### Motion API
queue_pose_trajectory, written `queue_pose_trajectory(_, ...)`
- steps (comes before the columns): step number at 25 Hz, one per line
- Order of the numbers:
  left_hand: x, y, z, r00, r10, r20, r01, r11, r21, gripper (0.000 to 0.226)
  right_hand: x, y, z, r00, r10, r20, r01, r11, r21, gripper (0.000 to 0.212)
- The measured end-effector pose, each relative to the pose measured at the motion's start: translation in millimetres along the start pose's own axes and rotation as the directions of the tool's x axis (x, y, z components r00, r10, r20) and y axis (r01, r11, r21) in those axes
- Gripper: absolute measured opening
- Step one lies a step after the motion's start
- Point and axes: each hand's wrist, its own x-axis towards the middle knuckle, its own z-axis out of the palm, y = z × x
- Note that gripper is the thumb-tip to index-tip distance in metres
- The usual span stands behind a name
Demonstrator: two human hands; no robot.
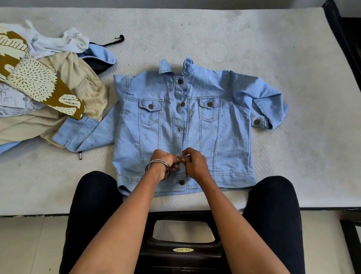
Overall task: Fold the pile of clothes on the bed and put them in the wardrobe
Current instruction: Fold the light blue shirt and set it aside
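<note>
Both my hands, left (163,162) and right (193,162), pinch a button on the jacket (209,134) with curled fingers; the pile (29,91) lies at ten o'clock on the bed (254,46).

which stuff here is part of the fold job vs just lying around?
Part of the job:
denim jacket, flat on the bed
left hand and right hand, pinching a button on its front
pile of clothes, unfolded, beside the jacket

Just lying about:
bangles on the left wrist
dark stool between the knees
</note>
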Motion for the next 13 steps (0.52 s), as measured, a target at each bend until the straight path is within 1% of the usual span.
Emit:
queue_pose_trajectory(3, 0.3, -2.5, -0.3, 0.999, -0.03, 0.032, 0.032, 0.998, -0.058, 0.012, -2.4, 2.5, 2.3, 1.0, -0.023, 0.006, 0.023, 0.999, -0.033, 0.028)
queue_pose_trajectory(5, 2.6, -4.2, -1.0, 0.998, -0.023, 0.066, 0.024, 1.0, -0.02, 0.017, 0.4, 5.5, 2.2, 0.999, -0.005, 0.033, 0.006, 0.999, -0.036, 0.03)
queue_pose_trajectory(6, 2.9, -4.5, -0.7, 0.997, -0.006, 0.074, 0.003, 0.999, 0.041, 0.016, 1.8, 6.5, 2.1, 0.999, 0.035, 0.041, -0.035, 0.999, -0.007, 0.028)
queue_pose_trajectory(7, 4.5, -4.3, -0.3, 0.998, 0.041, 0.047, -0.047, 0.988, 0.148, 0.013, 3.6, 6.2, 1.8, 0.995, 0.093, 0.034, -0.094, 0.995, 0.041, 0.026)
queue_pose_trajectory(8, 6.8, -3.0, -0.3, 0.992, 0.129, -0.013, -0.12, 0.949, 0.291, 0.01, 6.0, 5.2, 1.0, 0.988, 0.153, 0.005, -0.153, 0.985, 0.085, 0.024)
queue_pose_trajectory(9, 9.5, -0.1, -0.4, 0.967, 0.244, -0.078, -0.188, 0.882, 0.432, 0.007, 9.0, 4.8, -0.3, 0.98, 0.192, -0.053, -0.184, 0.975, 0.122, 0.02)
queue_pose_trajectory(10, 12.4, 3.5, -0.2, 0.925, 0.36, -0.12, -0.247, 0.812, 0.529, 0.009, 11.6, 4.3, -2.9, 0.972, 0.194, -0.133, -0.175, 0.975, 0.136, 0.015)
queue_pose_trajectory(11, 15.6, 9.4, 1.0, 0.883, 0.451, -0.13, -0.308, 0.766, 0.565, 0.011, 15.0, 3.8, -6.3, 0.964, 0.166, -0.207, -0.139, 0.981, 0.139, 0.014)
queue_pose_trajectory(12, 19.2, 16.2, 3.6, 0.853, 0.509, -0.114, -0.364, 0.737, 0.57, 0.014, 18.8, 2.3, -10.7, 0.961, 0.116, -0.25, -0.085, 0.988, 0.131, 0.017)
queue_pose_trajectory(13, 23.3, 22.4, 7.4, 0.843, 0.534, -0.071, -0.398, 0.706, 0.585, 0.021, 22.4, 1.1, -13.4, 0.966, 0.061, -0.252, -0.034, 0.993, 0.113, 0.023)
